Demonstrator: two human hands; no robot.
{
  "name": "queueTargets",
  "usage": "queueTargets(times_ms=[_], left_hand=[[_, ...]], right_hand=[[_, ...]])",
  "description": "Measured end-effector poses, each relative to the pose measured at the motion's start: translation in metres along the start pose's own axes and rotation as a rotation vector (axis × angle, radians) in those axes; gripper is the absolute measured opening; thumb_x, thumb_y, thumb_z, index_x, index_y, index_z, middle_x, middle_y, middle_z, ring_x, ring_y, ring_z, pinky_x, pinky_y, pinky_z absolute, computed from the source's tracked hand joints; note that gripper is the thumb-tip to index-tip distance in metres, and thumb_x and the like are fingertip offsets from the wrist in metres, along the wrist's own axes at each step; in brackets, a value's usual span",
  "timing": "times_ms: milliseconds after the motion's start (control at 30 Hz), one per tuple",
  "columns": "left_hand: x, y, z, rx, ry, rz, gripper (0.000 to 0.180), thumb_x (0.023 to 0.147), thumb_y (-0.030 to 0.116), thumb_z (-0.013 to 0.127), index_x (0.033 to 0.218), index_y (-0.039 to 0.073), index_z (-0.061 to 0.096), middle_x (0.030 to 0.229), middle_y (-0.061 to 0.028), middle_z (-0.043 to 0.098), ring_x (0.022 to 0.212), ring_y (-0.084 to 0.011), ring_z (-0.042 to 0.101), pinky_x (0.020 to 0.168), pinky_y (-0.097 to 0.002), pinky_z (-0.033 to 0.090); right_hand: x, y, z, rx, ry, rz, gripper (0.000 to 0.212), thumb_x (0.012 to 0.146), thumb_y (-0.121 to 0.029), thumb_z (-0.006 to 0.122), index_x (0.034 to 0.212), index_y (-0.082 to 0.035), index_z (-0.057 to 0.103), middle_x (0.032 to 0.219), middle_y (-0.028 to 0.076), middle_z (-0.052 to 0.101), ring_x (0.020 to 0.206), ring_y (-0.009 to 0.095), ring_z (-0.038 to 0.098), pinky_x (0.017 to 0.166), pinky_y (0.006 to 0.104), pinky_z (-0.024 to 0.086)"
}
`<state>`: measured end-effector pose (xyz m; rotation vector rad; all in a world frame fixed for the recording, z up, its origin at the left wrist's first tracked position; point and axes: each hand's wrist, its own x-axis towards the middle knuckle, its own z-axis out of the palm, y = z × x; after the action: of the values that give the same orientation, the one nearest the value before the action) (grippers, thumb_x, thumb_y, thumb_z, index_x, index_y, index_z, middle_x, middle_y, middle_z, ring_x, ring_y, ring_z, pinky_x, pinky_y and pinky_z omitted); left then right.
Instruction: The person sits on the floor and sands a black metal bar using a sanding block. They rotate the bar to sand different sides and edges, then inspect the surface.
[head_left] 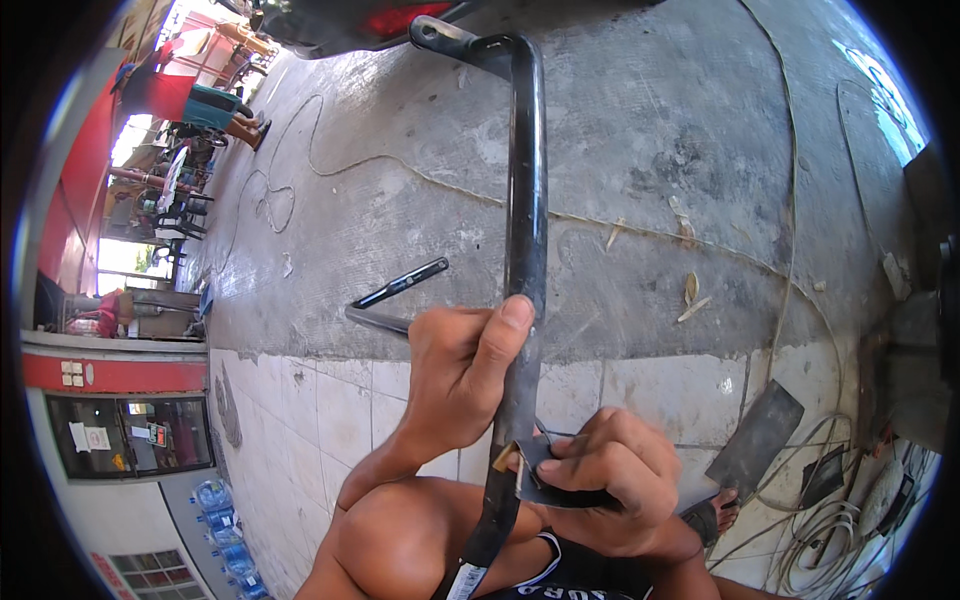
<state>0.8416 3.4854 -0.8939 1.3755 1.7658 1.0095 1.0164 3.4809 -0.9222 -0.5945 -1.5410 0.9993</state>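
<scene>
— How's our grip?
— Our right hand point(612, 478) pinches a dark sheet point(533, 460) against the pipe point(527, 180); our left hand point(455, 375) clasps it above the floor point(650, 300).
— Risk?
— If our left loosens, the pipe could twist away.

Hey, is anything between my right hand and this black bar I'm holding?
Yes: a dark sheet, pinched in your right hand, lies against the black bar, lower in the picture than your left hand. Nothing visible separates the left hand from the bar.
</scene>
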Motion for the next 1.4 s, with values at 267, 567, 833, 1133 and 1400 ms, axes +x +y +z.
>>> queueTargets(times_ms=[267,567,833,1133,1400], left_hand=[[0.003,-0.008,0.003,0.070,-0.043,0.056,0.063,0.110,0.038,0.053,0.061,-0.001,0.054,0.049,-0.0103,0.041,0.043,-0.0226,0.039,0.048,-0.0416,0.030],[0.003,-0.014,-0.001,0.105,-0.024,0.083,0.063,0.110,0.037,0.054,0.061,-0.002,0.055,0.049,-0.0074,0.042,0.046,-0.0161,0.041,0.048,-0.0393,0.031],[-0.001,-0.014,-0.002,0.052,0.003,0.052,0.062,0.110,0.035,0.054,0.062,-0.004,0.050,0.051,-0.0068,0.044,0.048,-0.0131,0.039,0.048,-0.0394,0.029],[-0.005,-0.019,-0.011,0.083,0.019,0.010,0.065,0.111,0.046,0.043,0.066,0.000,0.055,0.056,-0.0046,0.047,0.052,-0.0134,0.043,0.052,-0.0365,0.032],[-0.006,-0.031,-0.010,0.141,-0.053,-0.022,0.089,0.109,0.072,0.018,0.073,0.004,0.063,0.063,-0.0031,0.058,0.055,-0.0112,0.049,0.053,-0.0285,0.038]], right_hand=[[-0.001,0.005,0.000,0.005,0.026,0.016,0.027,0.063,-0.009,0.087,0.086,-0.007,0.072,0.069,0.003,0.051,0.052,0.021,0.053,0.047,0.0361,0.038],[-0.012,0.003,-0.006,-0.051,-0.023,0.004,0.030,0.068,-0.004,0.094,0.080,-0.003,0.067,0.073,0.009,0.062,0.059,0.019,0.063,0.053,0.0296,0.052],[-0.008,0.001,0.004,-0.028,0.065,-0.021,0.025,0.068,0.009,0.088,0.077,-0.003,0.068,0.068,0.008,0.059,0.054,0.019,0.060,0.048,0.0302,0.047],[-0.015,0.001,0.008,0.030,0.069,-0.028,0.024,0.068,0.001,0.091,0.079,-0.003,0.070,0.068,0.007,0.060,0.055,0.018,0.062,0.049,0.0294,0.047],[-0.022,0.005,0.016,0.006,0.087,-0.041,0.028,0.062,-0.004,0.093,0.080,-0.004,0.072,0.069,0.006,0.063,0.057,0.019,0.064,0.051,0.0295,0.048]])
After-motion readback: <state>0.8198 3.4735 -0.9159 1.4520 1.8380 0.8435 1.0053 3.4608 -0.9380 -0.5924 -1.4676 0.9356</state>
